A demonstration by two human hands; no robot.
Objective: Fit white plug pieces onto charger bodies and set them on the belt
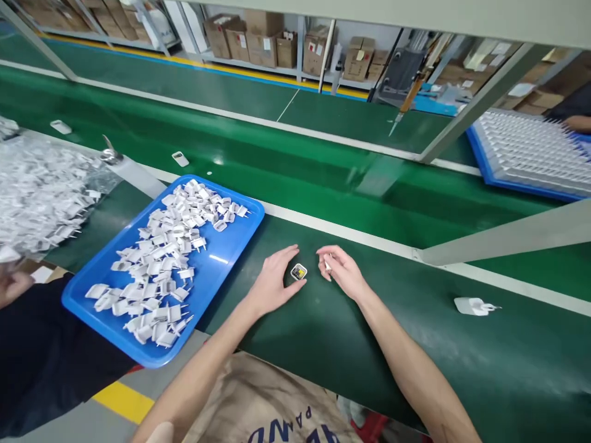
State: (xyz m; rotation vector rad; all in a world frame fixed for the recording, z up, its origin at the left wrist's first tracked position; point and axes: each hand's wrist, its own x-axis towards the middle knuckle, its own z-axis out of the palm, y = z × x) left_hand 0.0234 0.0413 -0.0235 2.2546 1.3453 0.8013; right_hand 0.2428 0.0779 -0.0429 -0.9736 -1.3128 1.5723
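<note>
On the green work surface, between my two hands, a small white charger housing shows its open side with dark and yellow parts inside. My left hand curves around its left side, fingers and thumb apart; whether the thumb touches it I cannot tell. Just to the right, my right hand has its fingers bent around a small white piece, mostly hidden by them. A blue tray heaped with white plug housings with pins lies left of my left hand.
A white charger piece with a cable-like end lies far right. Beyond the white rail runs a green belt carrying a white piece. A slanted metal post stands right. A co-worker's hand is beside piled white parts.
</note>
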